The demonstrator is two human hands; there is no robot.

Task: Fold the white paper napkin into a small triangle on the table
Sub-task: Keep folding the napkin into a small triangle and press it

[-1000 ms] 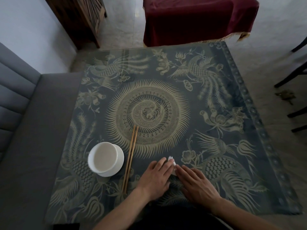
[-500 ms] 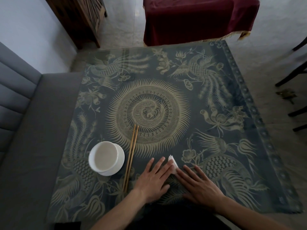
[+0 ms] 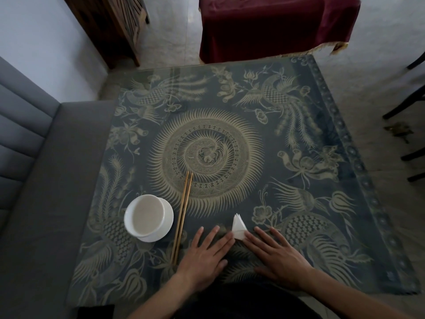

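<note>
— Looking done? The napkin (image 3: 238,229) lies as a small triangle on the table (image 3: 322,157).
— Nearly; left hand (image 3: 207,254) and right hand (image 3: 279,256) lie flat, fingertips at its base, gripping nothing.

Folded white napkin (image 3: 238,229), small triangle, lies on patterned table (image 3: 299,157). Left hand (image 3: 207,256) and right hand (image 3: 277,257) flat on table, fingers straight, fingertips touching napkin's near corner. White bowl (image 3: 147,217) and wooden chopsticks (image 3: 182,217) left of hands.
</note>
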